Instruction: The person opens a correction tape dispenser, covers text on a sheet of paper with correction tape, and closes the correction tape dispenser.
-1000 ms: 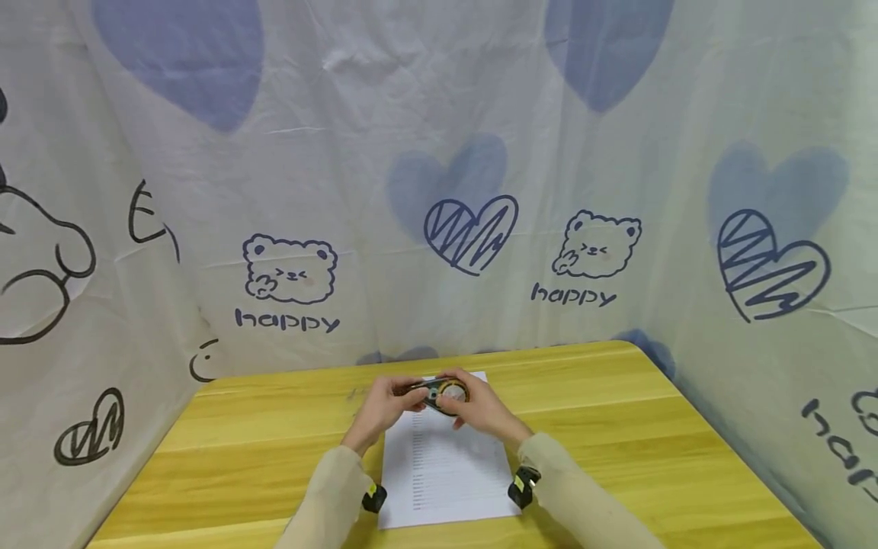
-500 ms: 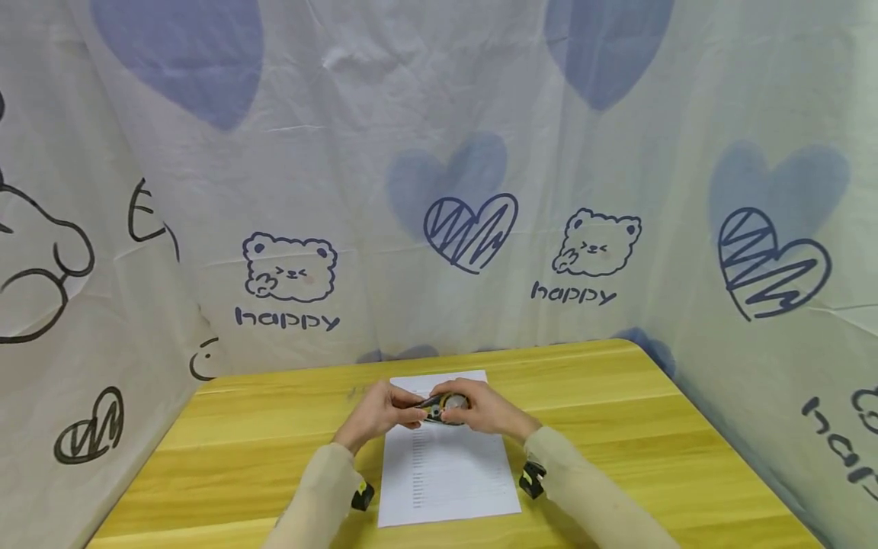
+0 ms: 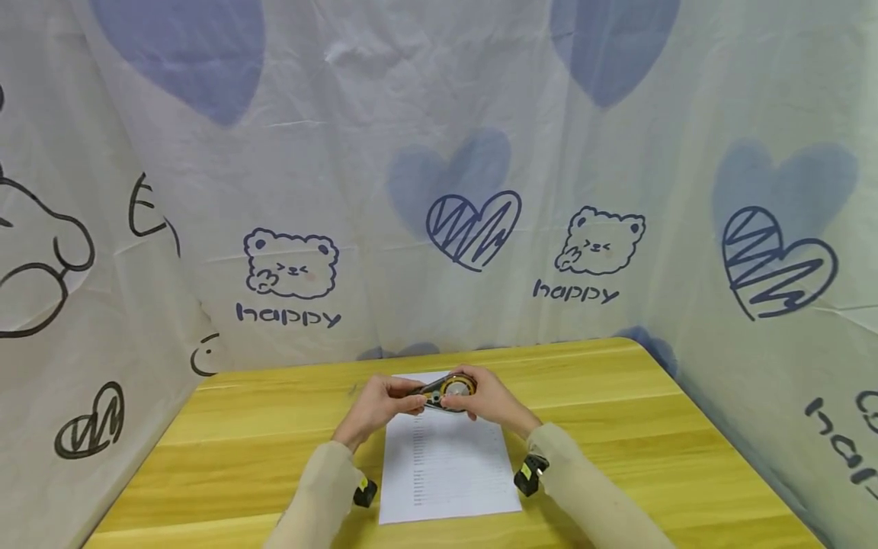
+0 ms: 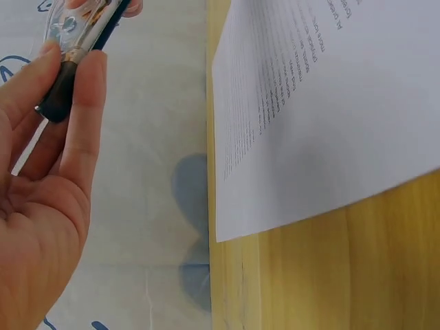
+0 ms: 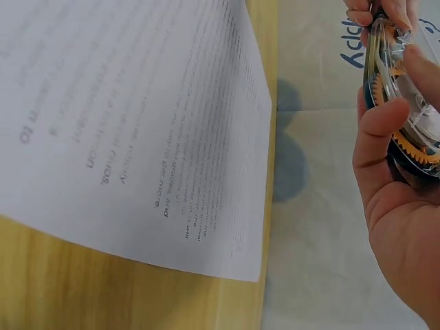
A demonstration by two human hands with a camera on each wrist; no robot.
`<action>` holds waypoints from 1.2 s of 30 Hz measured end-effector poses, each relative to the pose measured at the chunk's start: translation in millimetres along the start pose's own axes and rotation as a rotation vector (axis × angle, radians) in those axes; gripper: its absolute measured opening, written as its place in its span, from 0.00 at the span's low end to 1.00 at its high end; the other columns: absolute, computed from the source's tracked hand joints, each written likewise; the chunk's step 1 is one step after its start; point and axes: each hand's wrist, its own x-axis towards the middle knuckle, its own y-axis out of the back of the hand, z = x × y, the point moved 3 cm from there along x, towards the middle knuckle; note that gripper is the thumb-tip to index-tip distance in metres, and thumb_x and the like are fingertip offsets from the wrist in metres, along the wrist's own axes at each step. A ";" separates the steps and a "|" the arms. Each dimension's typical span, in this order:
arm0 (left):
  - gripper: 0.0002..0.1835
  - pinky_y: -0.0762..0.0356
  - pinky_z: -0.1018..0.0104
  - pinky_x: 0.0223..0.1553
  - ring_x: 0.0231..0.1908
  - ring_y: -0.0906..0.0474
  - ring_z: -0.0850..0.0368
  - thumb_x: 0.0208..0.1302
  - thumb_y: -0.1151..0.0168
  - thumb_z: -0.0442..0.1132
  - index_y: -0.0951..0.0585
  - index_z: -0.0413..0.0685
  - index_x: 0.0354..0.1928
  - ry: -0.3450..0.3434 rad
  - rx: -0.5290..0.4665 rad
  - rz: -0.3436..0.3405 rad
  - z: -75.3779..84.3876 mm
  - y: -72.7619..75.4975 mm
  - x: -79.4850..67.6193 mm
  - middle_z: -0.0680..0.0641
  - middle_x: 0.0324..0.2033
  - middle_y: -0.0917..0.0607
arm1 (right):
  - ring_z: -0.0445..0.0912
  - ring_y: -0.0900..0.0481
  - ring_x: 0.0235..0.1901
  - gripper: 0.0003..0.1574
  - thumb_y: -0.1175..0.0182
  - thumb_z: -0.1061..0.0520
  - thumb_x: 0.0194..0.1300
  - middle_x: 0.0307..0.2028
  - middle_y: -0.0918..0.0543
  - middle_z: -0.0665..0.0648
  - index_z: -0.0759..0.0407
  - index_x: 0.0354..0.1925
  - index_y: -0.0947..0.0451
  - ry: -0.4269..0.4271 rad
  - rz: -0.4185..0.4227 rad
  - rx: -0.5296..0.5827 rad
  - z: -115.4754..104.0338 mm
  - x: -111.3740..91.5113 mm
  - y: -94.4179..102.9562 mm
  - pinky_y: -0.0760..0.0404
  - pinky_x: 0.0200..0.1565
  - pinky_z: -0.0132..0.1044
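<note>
Printed cloth (image 3: 373,152) hangs at twelve o'clock, beyond the yellow table (image 3: 617,442). From my remote seat I see correction tape (image 3: 458,388) held above the far part of the paper (image 3: 459,473): the left hand (image 3: 377,406) pinches its narrow dark end at nine o'clock, the right hand (image 3: 492,398) grips its round body at three. Should one slacken under a pull, I judge it could drop.

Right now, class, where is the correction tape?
In the head view, the correction tape is low centre, held between left hand and right hand, seemingly over the far end of the paper.
</note>
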 end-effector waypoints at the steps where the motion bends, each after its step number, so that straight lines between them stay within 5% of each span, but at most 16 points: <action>1: 0.16 0.19 0.41 0.51 0.40 0.13 0.42 0.61 0.31 0.39 0.15 0.40 0.49 -0.002 0.001 0.003 0.6 0.0 0.6 0.41 0.40 0.12 | 0.44 0.29 0.15 0.26 0.30 0.47 0.60 0.37 0.18 0.57 0.53 0.53 0.24 0.003 0.003 0.000 0.1 0.2 0.4 0.19 0.26 0.57; 5: 0.15 0.17 0.43 0.49 0.36 0.13 0.49 0.60 0.30 0.38 0.14 0.38 0.48 0.001 0.003 0.014 1.0 -0.2 1.7 0.41 0.40 0.12 | 0.46 0.28 0.14 0.24 0.30 0.46 0.59 0.35 0.17 0.56 0.52 0.51 0.23 0.014 0.000 -0.006 1.5 0.7 0.7 0.19 0.26 0.57; 13: 0.14 0.14 0.49 0.44 0.36 0.13 0.47 0.61 0.32 0.32 0.15 0.32 0.47 0.000 0.000 -0.008 3.6 -1.3 -1.8 0.37 0.39 0.13 | 0.72 0.25 0.23 0.23 0.30 0.44 0.60 0.36 0.17 0.55 0.49 0.51 0.23 0.020 -0.009 -0.008 3.2 -1.8 -1.1 0.19 0.28 0.60; 16: 0.14 0.15 0.48 0.45 0.36 0.13 0.48 0.60 0.31 0.33 0.15 0.33 0.47 0.016 0.016 -0.015 3.3 -1.0 -1.9 0.39 0.38 0.13 | 0.69 0.25 0.21 0.24 0.30 0.43 0.60 0.36 0.17 0.54 0.48 0.51 0.23 0.019 -0.014 -0.020 4.5 -1.9 -0.4 0.19 0.27 0.59; 23: 0.14 0.14 0.50 0.43 0.36 0.13 0.44 0.61 0.31 0.36 0.16 0.35 0.47 0.078 0.042 0.015 -7.8 7.6 -2.5 0.39 0.37 0.13 | 0.45 0.28 0.16 0.31 0.29 0.44 0.59 0.38 0.18 0.56 0.52 0.57 0.25 -0.036 0.031 -0.004 10.1 -4.9 7.8 0.18 0.27 0.55; 29: 0.10 0.15 0.57 0.33 0.29 0.17 0.50 0.67 0.39 0.35 0.16 0.40 0.46 0.141 0.102 0.081 -14.5 11.3 -4.5 0.36 0.35 0.14 | 0.47 0.25 0.19 0.31 0.29 0.47 0.59 0.39 0.17 0.59 0.52 0.59 0.25 -0.041 0.049 0.020 15.0 -6.5 13.3 0.18 0.30 0.57; 36: 0.17 0.35 0.67 0.23 0.21 0.34 0.56 0.74 0.56 0.36 0.21 0.42 0.56 0.152 0.301 0.115 -17.3 8.4 -6.0 0.39 0.29 0.20 | 0.63 0.16 0.36 0.27 0.32 0.52 0.62 0.45 0.16 0.62 0.54 0.59 0.25 -0.056 0.115 0.151 20.1 -2.8 16.3 0.15 0.34 0.61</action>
